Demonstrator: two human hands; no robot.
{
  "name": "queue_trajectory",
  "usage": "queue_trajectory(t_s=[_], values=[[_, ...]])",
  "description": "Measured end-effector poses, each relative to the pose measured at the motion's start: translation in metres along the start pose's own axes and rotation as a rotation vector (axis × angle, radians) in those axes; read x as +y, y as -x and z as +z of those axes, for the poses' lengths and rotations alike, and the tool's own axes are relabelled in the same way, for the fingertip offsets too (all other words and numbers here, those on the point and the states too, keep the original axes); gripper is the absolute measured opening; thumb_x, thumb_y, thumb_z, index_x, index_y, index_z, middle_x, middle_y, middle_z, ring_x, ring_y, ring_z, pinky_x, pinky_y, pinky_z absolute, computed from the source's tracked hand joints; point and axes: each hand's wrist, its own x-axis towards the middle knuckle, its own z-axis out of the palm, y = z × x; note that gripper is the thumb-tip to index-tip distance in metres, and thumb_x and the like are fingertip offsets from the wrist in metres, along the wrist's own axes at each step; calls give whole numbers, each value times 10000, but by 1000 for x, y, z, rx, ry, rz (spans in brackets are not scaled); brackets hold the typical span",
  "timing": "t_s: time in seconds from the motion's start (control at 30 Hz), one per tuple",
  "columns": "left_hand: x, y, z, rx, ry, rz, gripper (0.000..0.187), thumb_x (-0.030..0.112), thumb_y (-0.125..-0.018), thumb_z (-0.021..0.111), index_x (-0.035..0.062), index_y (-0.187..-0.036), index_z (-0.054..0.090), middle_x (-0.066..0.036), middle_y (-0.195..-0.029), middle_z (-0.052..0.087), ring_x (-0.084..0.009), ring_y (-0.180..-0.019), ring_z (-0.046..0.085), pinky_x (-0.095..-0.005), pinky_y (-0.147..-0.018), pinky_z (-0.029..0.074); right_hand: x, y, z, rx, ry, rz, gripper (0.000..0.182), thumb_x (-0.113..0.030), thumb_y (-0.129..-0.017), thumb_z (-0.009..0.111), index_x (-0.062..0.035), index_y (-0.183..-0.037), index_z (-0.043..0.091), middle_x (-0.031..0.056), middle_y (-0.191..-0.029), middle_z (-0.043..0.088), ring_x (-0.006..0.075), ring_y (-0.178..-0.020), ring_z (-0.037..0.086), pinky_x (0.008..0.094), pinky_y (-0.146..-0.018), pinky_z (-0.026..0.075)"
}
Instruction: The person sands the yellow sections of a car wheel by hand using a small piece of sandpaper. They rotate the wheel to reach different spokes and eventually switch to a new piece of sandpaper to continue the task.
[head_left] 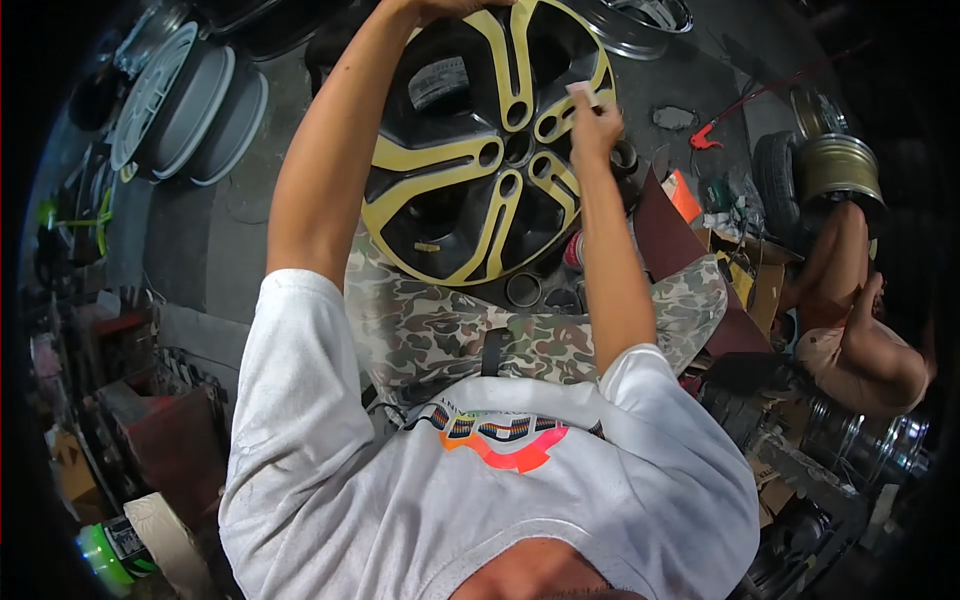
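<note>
A black alloy wheel (440, 215) with yellow-coated spokes stands tilted against my camouflage-trousered legs (450, 335). My left hand (445, 8) grips the wheel's top edge at the upper border of the head view, and it is partly cut off there. My right hand (594, 128) is closed on a small pale piece, maybe sandpaper (581, 92). It presses that piece onto a yellow spoke near the wheel's right rim. The hub hole (518, 148) is just left of that hand.
Several bare rims (190, 110) lean at the upper left. Another person (850, 330) sits at the right beside a metal rim (840, 170) and a tyre (775, 175). A red tool (705, 138) lies on the concrete. A tape roll (160, 530) and a green can (105, 552) sit bottom left.
</note>
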Motion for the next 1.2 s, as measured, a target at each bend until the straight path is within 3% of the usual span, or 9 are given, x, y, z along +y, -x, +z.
queue_trajectory(t_s=[0.3, 0.43, 0.57, 0.7, 0.8, 0.93, 0.97, 1.0, 1.2], values=[[9, 6, -2, 31, -146, 53, 348, 269, -1014, 673, 53, -1282, 722, -63, -1155, 751, -160, -1042, 648, -311, -950, 512, -23, 60, -3, -82, 125, -63, 389, -316, -826, 863, 9, -778, 655, 44, -745, 636, 128, -718, 536, 345, -676, 469], [4, 1, -1, 17, -79, 53, 338, 248, -1014, 666, 56, -1288, 720, -66, -1151, 753, -162, -1028, 657, -323, -956, 519, 4, -5, 1, 4, 53, 18, 353, -278, -817, 874, -19, -755, 642, -4, -691, 574, 101, -669, 498, 302, -619, 422], [8, 2, -2, 64, -203, 55, 339, 253, -1008, 673, 54, -1276, 727, -64, -1170, 752, -165, -1065, 654, -331, -975, 511, -18, -9, 2, 79, 66, -54, 427, -309, -802, 837, 56, -739, 624, 126, -681, 619, 220, -629, 547, 421, -638, 459], [-2, -2, -4, 57, -111, 68, 330, 233, -1004, 673, 51, -1274, 724, -59, -1163, 752, -175, -1061, 661, -336, -964, 518, -16, 60, 2, -26, 130, -247, 422, -332, -828, 834, 20, -760, 612, 134, -666, 617, 257, -609, 556, 433, -626, 451], [-2, 0, -4, 19, -9, 52, 285, 189, -1019, 643, 44, -1244, 739, -58, -1136, 758, -160, -1022, 662, -326, -932, 532, -34, 81, -14, -185, 143, -128, 399, -317, -846, 842, 5, -772, 620, 81, -658, 595, 120, -624, 497, 335, -600, 431], [-2, 3, -2, 74, -82, 118, 306, 261, -1014, 660, 39, -1205, 750, -58, -1075, 763, -156, -967, 666, -325, -883, 538, -4, 89, -61, -290, 241, -135, 391, -327, -842, 823, 1, -792, 616, 139, -702, 637, 280, -652, 602, 424, -648, 466], [-11, 2, -3, 126, -319, 43, 514, 449, -995, 663, 118, -1389, 668, -72, -1313, 701, -199, -1221, 628, -312, -1064, 444, 2, 97, -77, -252, 267, -84, 384, -325, -844, 820, -1, -801, 618, 139, -717, 643, 282, -658, 603, 426, -654, 470], [-1, 9, 2, 127, -317, 52, 517, 452, -993, 663, 118, -1388, 669, -76, -1310, 702, -200, -1218, 628, -310, -1056, 448, 15, 101, -90, -224, 255, -26, 376, -322, -859, 807, 2, -836, 617, 146, -737, 650, 290, -679, 616, 427, -671, 478], [1, 12, -1, 129, -246, 19, 492, 405, -1007, 676, 61, -1359, 674, -49, -1200, 730, -137, -1099, 663, -274, -989, 503, 21, 112, -101, -150, 43, 197, 281, -208, -896, 784, -3, -866, 593, 91, -735, 673, 164, -649, 628, 328, -623, 495]])
